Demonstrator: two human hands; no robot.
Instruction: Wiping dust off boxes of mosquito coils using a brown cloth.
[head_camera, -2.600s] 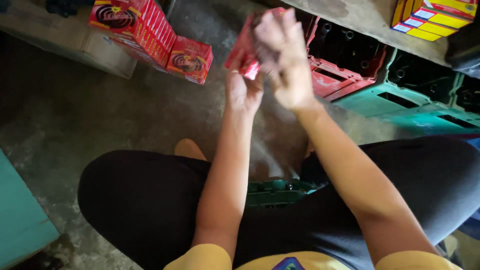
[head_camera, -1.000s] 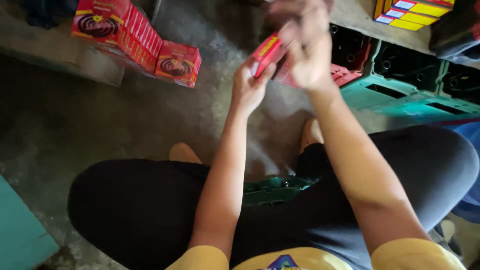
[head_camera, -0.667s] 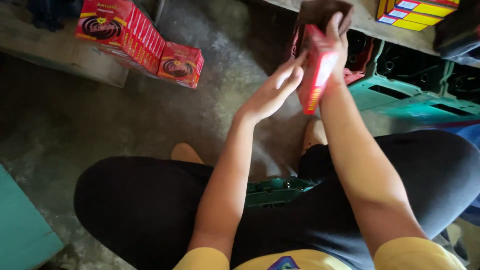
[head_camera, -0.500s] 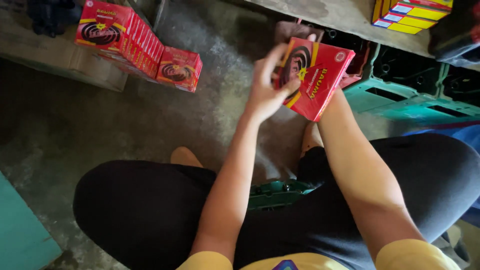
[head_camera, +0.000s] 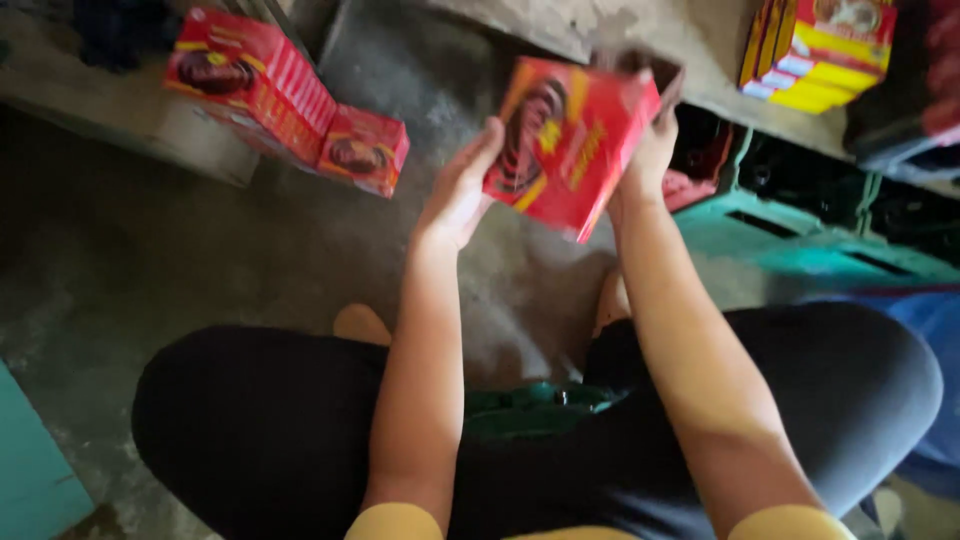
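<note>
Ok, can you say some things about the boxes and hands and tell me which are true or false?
1. Both hands hold the red box. True: left hand, right hand.
2. The held box is blue. False: it is red.
3. More red boxes sit on the ledge at upper left. True.
4. The yellow boxes lie on the person's lap. False: they sit on the shelf at upper right.
5. The crates are green. True.
</note>
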